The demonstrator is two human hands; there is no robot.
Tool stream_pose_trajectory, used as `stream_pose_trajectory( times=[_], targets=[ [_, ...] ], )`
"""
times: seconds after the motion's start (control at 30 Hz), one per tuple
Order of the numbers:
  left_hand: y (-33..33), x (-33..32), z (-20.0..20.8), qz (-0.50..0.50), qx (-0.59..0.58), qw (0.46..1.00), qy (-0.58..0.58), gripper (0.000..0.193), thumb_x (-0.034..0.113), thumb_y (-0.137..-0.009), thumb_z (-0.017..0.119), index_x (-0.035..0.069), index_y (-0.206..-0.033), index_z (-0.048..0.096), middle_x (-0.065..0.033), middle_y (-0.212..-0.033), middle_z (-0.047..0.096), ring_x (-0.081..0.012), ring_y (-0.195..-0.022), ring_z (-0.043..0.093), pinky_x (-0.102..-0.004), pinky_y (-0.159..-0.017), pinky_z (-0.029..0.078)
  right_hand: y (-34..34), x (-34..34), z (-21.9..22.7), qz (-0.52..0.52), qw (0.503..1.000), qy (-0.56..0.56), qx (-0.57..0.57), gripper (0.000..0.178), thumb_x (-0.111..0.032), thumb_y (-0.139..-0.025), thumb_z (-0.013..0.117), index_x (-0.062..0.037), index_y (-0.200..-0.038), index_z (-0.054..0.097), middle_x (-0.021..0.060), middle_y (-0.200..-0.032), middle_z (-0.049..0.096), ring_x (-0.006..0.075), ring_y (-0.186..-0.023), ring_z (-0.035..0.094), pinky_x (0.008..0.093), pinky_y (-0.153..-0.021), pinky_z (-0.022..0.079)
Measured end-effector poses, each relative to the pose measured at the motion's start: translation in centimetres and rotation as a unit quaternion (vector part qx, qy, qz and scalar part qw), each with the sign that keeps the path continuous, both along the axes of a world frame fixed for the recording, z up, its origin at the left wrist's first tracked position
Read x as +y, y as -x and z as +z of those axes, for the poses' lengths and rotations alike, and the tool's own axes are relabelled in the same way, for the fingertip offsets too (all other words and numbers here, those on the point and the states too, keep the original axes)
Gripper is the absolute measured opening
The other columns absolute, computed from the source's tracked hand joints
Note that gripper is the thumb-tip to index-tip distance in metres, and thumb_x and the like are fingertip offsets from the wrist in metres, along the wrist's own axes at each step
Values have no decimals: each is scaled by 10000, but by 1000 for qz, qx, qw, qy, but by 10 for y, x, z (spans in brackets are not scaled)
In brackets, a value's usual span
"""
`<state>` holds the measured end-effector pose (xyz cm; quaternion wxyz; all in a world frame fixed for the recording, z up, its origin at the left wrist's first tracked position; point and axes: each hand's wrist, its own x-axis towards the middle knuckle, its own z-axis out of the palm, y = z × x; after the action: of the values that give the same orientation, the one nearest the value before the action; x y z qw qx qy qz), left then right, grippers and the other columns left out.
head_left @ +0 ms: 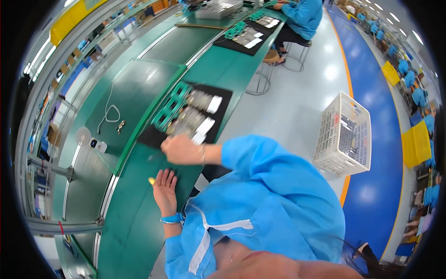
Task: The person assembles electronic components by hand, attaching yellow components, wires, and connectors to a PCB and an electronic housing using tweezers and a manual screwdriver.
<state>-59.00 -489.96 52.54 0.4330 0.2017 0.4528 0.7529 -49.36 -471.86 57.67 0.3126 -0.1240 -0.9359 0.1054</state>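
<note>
My left hand (166, 188) is palm up above the green bench top, fingers stretched and slightly apart, with nothing in it. A yellow cover sits on the tip of its thumb, and a blue band is round the wrist. Slightly farther off, my right hand (183, 149) is curled closed at the near edge of a black mat (149, 137). Motion blurs it, and what its fingers hold, if anything, is hidden. On the mat lie flat greyish pieces with white ends (203, 103), in a blurred row beside a green holder with openings (172, 107).
A cable (111, 114) and a small white device (99, 145) lie on the lower green surface left of the bench. Farther along, another black mat (239, 45) carries similar pieces near a seated co-worker (304, 18). A white crate (320, 144) stands on the floor at right, past metal stools (260, 83).
</note>
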Motion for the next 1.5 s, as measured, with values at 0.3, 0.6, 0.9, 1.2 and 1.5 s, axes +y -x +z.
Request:
stream_pose_trajectory(
  times=[0.3, 0.6, 0.9, 1.2, 1.5],
  targets=[
    [-91, 102, 68, -124, -144, 976, -109, 330, 295, -970, 380, 89, -1176, 534, -71, -1193, 570, -206, -1095, 549, -379, -935, 434, -89, 56, 83, 187, 960, 186, -91, 172, -178, -696, 587, -49, -809, 597, 155, -674, 615, 337, -692, 630, 435, -586, 492],
    [-69, 139, -1, 236, -5, 966, 109, 248, 94, -864, 496, -6, -1073, 584, -76, -984, 627, -172, -849, 625, -292, -736, 516, -29, 228, 30, 174, 938, 298, -22, 286, -263, -841, 515, -66, -1013, 632, 160, -944, 649, 328, -872, 624, 433, -762, 489],
    [-55, 151, -22, 389, 168, 883, 204, 511, -57, -824, 504, 42, -1303, 353, -129, -1021, 595, -117, -865, 548, -206, -716, 421, 104, 401, -52, 7, 990, 142, 23, 307, -5, -801, 491, -74, -1093, 554, 164, -981, 604, 350, -943, 580, 460, -827, 471],
    [-67, 153, -19, 297, 659, 442, 531, 455, 28, -765, 580, 59, -1216, 528, -208, -1209, 483, -345, -1059, 494, -367, -888, 417, 185, 367, -55, 186, 973, 137, -3, 226, -73, -773, 613, -123, -988, 663, 30, -933, 600, 217, -942, 574, 352, -814, 452],
    [-67, 181, -31, 311, 498, 659, 470, 445, 181, -786, 672, -1, -1173, 549, -160, -1053, 519, -317, -949, 534, -370, -800, 455, 235, 345, -65, 242, 960, -135, -35, 102, -109, -764, 589, -128, -850, 640, 29, -903, 597, 207, -924, 559, 342, -834, 413]
  ],
)
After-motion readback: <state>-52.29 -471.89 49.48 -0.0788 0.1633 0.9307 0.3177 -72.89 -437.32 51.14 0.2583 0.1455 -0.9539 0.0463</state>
